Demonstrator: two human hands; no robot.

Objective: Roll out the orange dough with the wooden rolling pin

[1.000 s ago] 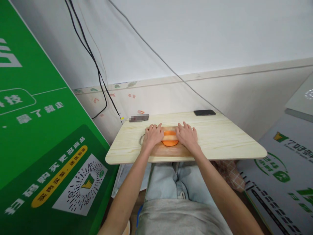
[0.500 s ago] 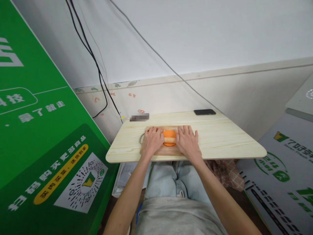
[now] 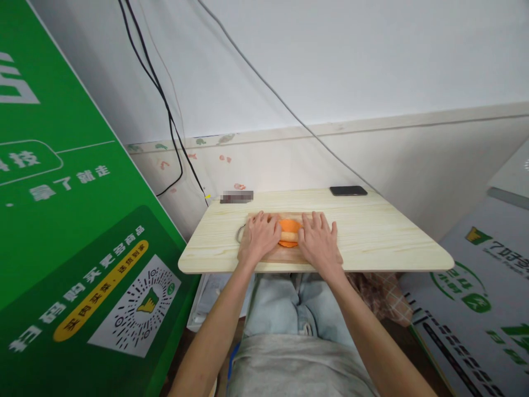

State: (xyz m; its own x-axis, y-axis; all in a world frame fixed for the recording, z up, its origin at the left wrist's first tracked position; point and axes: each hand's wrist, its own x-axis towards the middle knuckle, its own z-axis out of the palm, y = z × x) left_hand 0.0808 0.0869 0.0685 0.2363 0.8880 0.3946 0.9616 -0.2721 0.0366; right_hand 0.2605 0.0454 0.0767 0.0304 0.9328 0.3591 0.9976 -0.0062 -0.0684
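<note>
A flat orange piece of dough [image 3: 289,225] lies on a wooden board [image 3: 285,256] on a pale wooden lap table [image 3: 372,234]. A wooden rolling pin [image 3: 289,237] lies across the dough. My left hand [image 3: 259,238] rests palm down on the pin's left end with its fingers stretched flat. In the same way, my right hand [image 3: 319,240] presses on the right end, fingers spread. Only the short middle stretch of the pin shows between the two hands.
A black phone [image 3: 348,191] lies at the table's far right edge, a blurred small item [image 3: 236,196] at the far left. A metal ring [image 3: 239,234] hangs off the board's left end. A green sign [image 3: 61,220] leans at left, printed boxes [image 3: 475,275] at right, cables [image 3: 165,110] on the wall.
Both hands have slid a little toward me over the rolling pin and sit closer together, covering more of the dough. The view has shifted slightly.
</note>
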